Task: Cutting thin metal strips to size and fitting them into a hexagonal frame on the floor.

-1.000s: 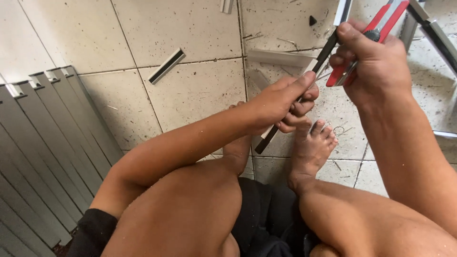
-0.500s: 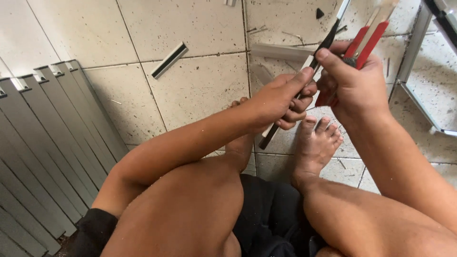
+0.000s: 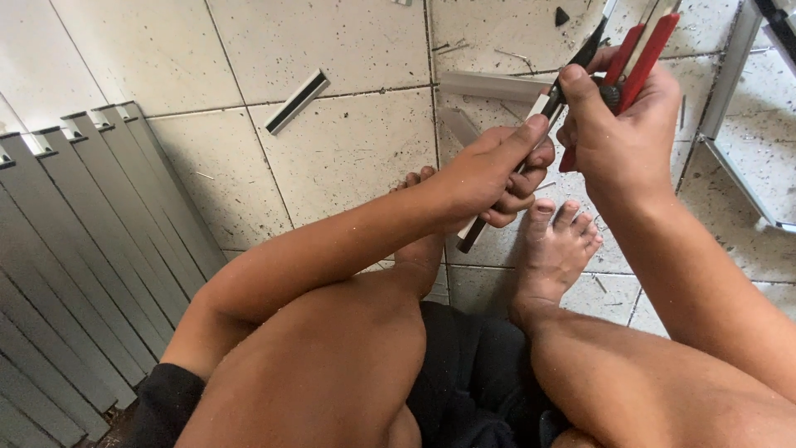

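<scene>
I squat over a speckled tile floor with my bare feet in view. My left hand (image 3: 497, 170) grips a narrow metal strip (image 3: 547, 104), white on one face and dark on the other, that slants from lower left to upper right. My right hand (image 3: 618, 133) holds a red-handled tool (image 3: 643, 46), pliers or snips, right against the strip just above my left fingers. The tool's jaws are hidden behind my fingers and the strip.
Several long grey metal profiles (image 3: 75, 249) lie side by side at the left. A short black-and-white strip offcut (image 3: 297, 101) lies on the tiles, a pale strip (image 3: 489, 83) lies behind my hands, and a metal frame (image 3: 738, 108) stands at the right.
Both hands and the strip sit closer together and a little lower in view. My right hand and the red tool have come in against the strip near my left fingers.
</scene>
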